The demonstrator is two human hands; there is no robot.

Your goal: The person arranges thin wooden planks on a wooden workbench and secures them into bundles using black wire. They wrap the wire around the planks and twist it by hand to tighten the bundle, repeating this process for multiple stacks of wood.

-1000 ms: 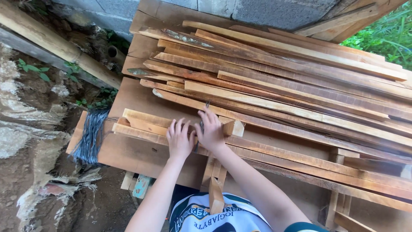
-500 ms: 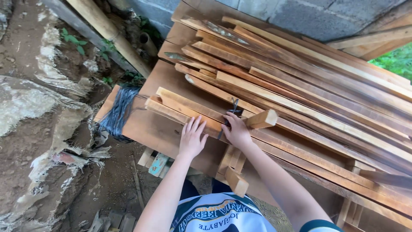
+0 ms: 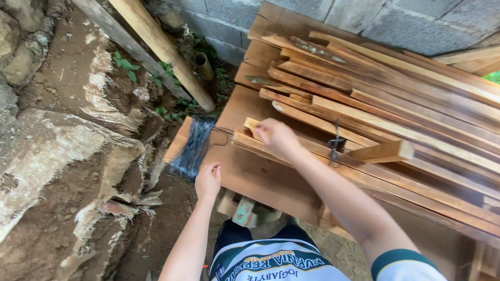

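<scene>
My right hand lies on the near left end of a long wooden slat in a stack of slats. It is blurred, and its fingers look curled over the slat's end. My left hand hangs lower, at the left edge of the brown board that carries the stack. Its fingers are curled, and what they hold, if anything, is hidden. A dark bundle of wire lies just above my left hand. A short wood block with a twisted wire beside it rests on the slats.
To the left are an earth bank and rocks. Two thick poles lean against it. A grey block wall stands behind the stack. Under the board are wooden supports.
My hands have parted: the right slid left along the slats to their end, and the left dropped off the slats to the board's edge. The view has swung to the left.
</scene>
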